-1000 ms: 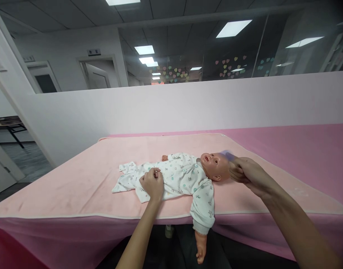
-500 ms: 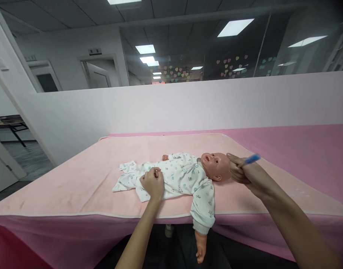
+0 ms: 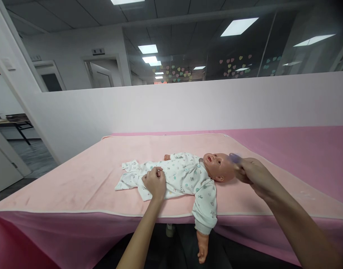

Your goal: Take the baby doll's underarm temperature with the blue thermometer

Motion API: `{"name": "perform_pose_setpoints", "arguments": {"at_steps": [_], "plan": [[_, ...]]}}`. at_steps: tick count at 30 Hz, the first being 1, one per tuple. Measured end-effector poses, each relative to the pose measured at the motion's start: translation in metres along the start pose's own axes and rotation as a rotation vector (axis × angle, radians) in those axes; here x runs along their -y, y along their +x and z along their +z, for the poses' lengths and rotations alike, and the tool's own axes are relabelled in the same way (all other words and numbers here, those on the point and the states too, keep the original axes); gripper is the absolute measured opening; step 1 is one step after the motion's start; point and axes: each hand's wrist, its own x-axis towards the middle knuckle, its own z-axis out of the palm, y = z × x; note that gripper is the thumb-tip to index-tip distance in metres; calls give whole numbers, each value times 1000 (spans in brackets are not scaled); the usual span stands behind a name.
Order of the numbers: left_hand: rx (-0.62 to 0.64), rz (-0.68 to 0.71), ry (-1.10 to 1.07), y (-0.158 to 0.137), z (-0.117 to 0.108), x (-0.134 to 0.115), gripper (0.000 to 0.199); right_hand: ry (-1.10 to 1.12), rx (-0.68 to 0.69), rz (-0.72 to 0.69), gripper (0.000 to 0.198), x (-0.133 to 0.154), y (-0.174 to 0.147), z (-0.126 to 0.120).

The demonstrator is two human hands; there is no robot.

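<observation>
A baby doll (image 3: 181, 175) in a white patterned sleepsuit lies on its back on the peach blanket (image 3: 84, 175), head to the right. One of its arms hangs over the near edge. My left hand (image 3: 155, 182) rests in a loose fist against the sleepsuit near the hip, with nothing visible in it. Beside the crown of the doll's head, my right hand (image 3: 251, 172) is closed on a small blue-purple item (image 3: 234, 158). Motion smears that item, and its kind does not show. Whether it touches the head, I cannot tell.
Under the blanket a pink cover (image 3: 314, 149) spreads right and hangs down in front. A white half-wall (image 3: 188, 104) with glass above runs behind. At far left, a dark-legged table (image 3: 16, 123) stands beyond an opening.
The blue item has swung from the right side of my right hand to its left, beside the doll's head. My left hand stays on the doll. The view has shifted slightly.
</observation>
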Motion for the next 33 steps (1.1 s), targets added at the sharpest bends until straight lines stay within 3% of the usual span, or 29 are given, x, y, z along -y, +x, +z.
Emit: {"name": "perform_pose_setpoints", "arguments": {"at_steps": [14,27,33], "plan": [[8,-5,-13,0,1,1,15,-73,-104,-89,53,3,1,-7],[19,-12,-7,0,-1,0,16,-176,-182,-81,51,1,0,-7],[24,-19,7,1,0,0,16,-26,-41,12,53,5,-2,-11]]}}
